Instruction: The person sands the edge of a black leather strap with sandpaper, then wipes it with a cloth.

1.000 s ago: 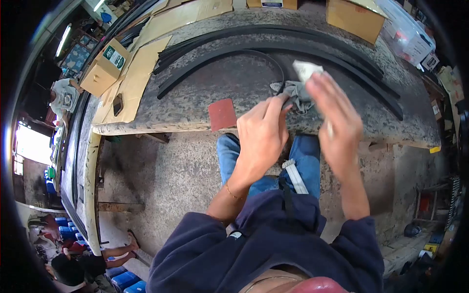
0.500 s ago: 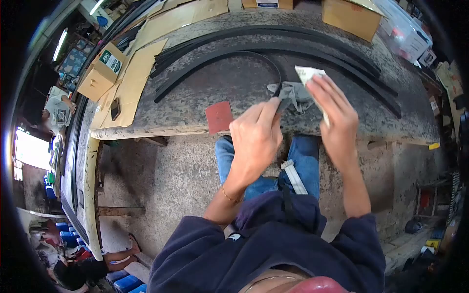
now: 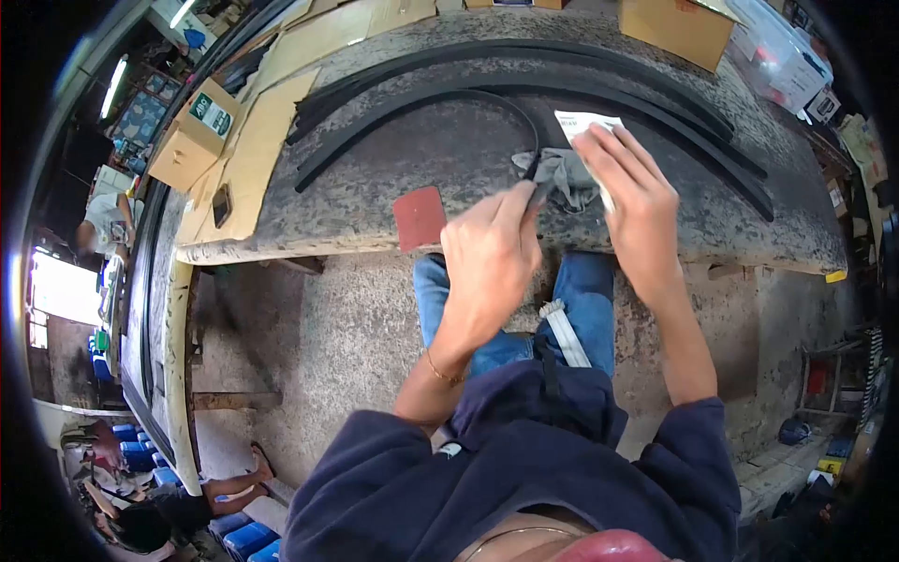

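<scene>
My left hand (image 3: 492, 245) is closed in a pinch around the end of a thin black rubber strip (image 3: 532, 131), just in front of the table edge. From there the strip curves up and left onto the table. In my right hand (image 3: 639, 192) is a folded white paper (image 3: 585, 122) with small print, held between thumb and straight fingers. Its inner side is hidden. Between the hands, a crumpled grey cloth (image 3: 569, 173) lies on the table. Left of my left hand sits a dark red square of what looks like sandpaper (image 3: 420, 218).
Several long black strips (image 3: 599, 92) arch across the worn table (image 3: 346, 220). Flat cardboard (image 3: 262, 155) with a phone (image 3: 222, 206) and a box (image 3: 195, 140) lies at left. Another carton (image 3: 679, 33) and a clear plastic bin (image 3: 782, 56) stand back right. Other people are at far left.
My right hand has shifted slightly up and to the left with the folded paper. My left hand keeps its hold on the strip, almost unmoved. A person at far left has moved a little.
</scene>
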A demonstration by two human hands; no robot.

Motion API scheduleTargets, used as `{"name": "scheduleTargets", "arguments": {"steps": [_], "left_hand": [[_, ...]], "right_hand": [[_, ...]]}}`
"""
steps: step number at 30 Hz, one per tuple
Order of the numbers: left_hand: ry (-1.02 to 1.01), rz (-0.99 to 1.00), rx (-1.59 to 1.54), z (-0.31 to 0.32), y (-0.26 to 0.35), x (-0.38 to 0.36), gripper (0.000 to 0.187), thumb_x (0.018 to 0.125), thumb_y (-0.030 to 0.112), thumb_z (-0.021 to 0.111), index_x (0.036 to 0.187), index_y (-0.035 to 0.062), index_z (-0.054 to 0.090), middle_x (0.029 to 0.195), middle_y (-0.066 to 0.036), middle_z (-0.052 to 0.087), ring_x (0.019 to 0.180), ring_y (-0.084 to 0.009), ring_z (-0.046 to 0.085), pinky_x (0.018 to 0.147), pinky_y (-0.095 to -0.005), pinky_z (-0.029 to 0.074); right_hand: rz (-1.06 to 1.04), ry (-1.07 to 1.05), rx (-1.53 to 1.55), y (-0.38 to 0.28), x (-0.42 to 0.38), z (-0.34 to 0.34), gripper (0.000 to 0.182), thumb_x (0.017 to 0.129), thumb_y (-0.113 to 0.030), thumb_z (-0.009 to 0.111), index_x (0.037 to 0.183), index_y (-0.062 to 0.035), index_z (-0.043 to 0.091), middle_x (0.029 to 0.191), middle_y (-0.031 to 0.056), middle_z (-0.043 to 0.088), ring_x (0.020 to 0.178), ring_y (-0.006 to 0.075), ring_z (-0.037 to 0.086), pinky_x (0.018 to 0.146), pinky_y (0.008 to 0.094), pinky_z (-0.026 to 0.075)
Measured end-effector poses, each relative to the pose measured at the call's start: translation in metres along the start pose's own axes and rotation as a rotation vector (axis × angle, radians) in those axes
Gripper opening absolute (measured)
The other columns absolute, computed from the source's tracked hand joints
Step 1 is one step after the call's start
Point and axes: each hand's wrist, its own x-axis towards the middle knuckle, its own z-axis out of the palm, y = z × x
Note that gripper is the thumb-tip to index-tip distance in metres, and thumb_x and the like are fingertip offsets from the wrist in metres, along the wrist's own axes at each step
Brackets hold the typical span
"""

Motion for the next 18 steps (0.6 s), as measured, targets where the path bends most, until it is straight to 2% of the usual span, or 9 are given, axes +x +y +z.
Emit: {"name": "scheduleTargets", "arguments": {"steps": [2, 3, 6, 7, 9, 10, 12, 14, 18], "left_hand": [[0.048, 0.014, -0.012, 0.002, -0.005, 0.002, 0.005, 0.086, 0.003, 0.064, 0.083, -0.0015, 0.064, 0.069, -0.018, 0.063, 0.06, -0.036, 0.062, 0.054, -0.0418, 0.045], [-0.059, 0.0, 0.044, -0.004, -0.005, -0.001, 0.006, 0.084, 0.003, 0.065, 0.089, -0.0007, 0.065, 0.072, -0.017, 0.064, 0.063, -0.0364, 0.064, 0.055, -0.0438, 0.047], [-0.184, -0.039, 0.104, -0.003, 0.002, 0.003, 0.013, 0.087, 0.002, 0.064, 0.099, -0.0001, 0.068, 0.075, -0.018, 0.067, 0.066, -0.0372, 0.066, 0.058, -0.0434, 0.051], [-0.185, -0.109, -0.043, -0.007, 0.005, 0.003, 0.009, 0.091, 0.004, 0.062, 0.095, -0.0008, 0.068, 0.072, -0.017, 0.066, 0.061, -0.0295, 0.066, 0.056, -0.0381, 0.049], [-0.213, -0.177, -0.31, -0.009, 0.004, 0.006, 0.018, 0.098, 0.009, 0.056, 0.09, -0.0035, 0.067, 0.068, -0.011, 0.066, 0.055, -0.0138, 0.062, 0.054, -0.029, 0.047], [-0.211, -0.193, -0.308, -0.009, 0.005, 0.005, 0.018, 0.098, 0.009, 0.056, 0.09, -0.0035, 0.067, 0.068, -0.011, 0.066, 0.055, -0.0138, 0.062, 0.054, -0.029, 0.047], [-0.247, -0.33, -0.675, -0.008, 0.01, 0.009, 0.025, 0.102, 0.015, 0.054, 0.092, -0.0049, 0.065, 0.068, -0.007, 0.066, 0.055, -0.0099, 0.06, 0.052, -0.0259, 0.045], [-0.286, -0.285, -0.772, -0.013, 0.002, 0.01, 0.03, 0.104, 0.021, 0.048, 0.094, -0.0044, 0.061, 0.067, -0.008, 0.064, 0.052, -0.0099, 0.055, 0.048, -0.0249, 0.04], [-0.286, -0.325, -1.037, -0.015, -0.003, 0.006, 0.034, 0.106, 0.026, 0.042, 0.095, -0.0028, 0.056, 0.064, -0.011, 0.06, 0.048, -0.0116, 0.048, 0.044, -0.0256, 0.035]], "right_hand": [[-0.19, 0.044, 0.005, -0.033, -0.002, -0.012, 0.033, 0.086, -0.009, 0.063, 0.117, -0.0123, 0.072, 0.128, 0.0119, 0.065, 0.119, 0.0395, 0.06, 0.098, 0.0501, 0.051], [-0.283, 0.032, 0.006, -0.041, -0.005, -0.011, 0.031, 0.084, -0.01, 0.064, 0.114, -0.012, 0.073, 0.128, 0.0113, 0.065, 0.118, 0.04, 0.06, 0.098, 0.0515, 0.051], [-0.021, -0.087, -0.143, -0.002, 0.0, 0.005, 0.049, 0.075, 0.005, 0.063, 0.121, -0.0113, 0.07, 0.13, 0.0146, 0.064, 0.119, 0.0364, 0.06, 0.098, 0.0451, 0.051], [0.026, -0.03, -0.097, 0.011, 0.005, 0.005, 0.059, 0.072, 0.015, 0.058, 0.124, -0.0098, 0.068, 0.128, 0.0153, 0.064, 0.118, 0.0345, 0.061, 0.098, 0.0432, 0.051], [0.045, -0.019, -0.03, 0.008, 0.001, 0.002, 0.06, 0.071, 0.016, 0.057, 0.124, -0.0093, 0.067, 0.127, 0.015, 0.065, 0.118, 0.0344, 0.061, 0.097, 0.0436, 0.051], [0.079, -0.028, 0.039, 0.004, -0.003, -0.002, 0.062, 0.07, 0.018, 0.055, 0.125, -0.0089, 0.067, 0.126, 0.0148, 0.065, 0.117, 0.0343, 0.061, 0.097, 0.044, 0.051], [0.077, -0.034, 0.121, -0.004, -0.006, -0.002, 0.065, 0.068, 0.019, 0.053, 0.125, -0.0092, 0.067, 0.124, 0.0143, 0.066, 0.115, 0.0347, 0.062, 0.096, 0.0419, 0.051], [0.189, 0.029, 0.287, -0.009, -0.007, -0.001, 0.066, 0.067, 0.02, 0.053, 0.125, -0.0085, 0.067, 0.124, 0.0147, 0.066, 0.114, 0.0348, 0.063, 0.097, 0.0407, 0.051], [0.181, 0.07, 0.335, -0.022, -0.008, -0.009, 0.058, 0.074, 0.02, 0.053, 0.125, -0.006, 0.067, 0.125, 0.0146, 0.067, 0.112, 0.0319, 0.067, 0.093, 0.0382, 0.054]]}}
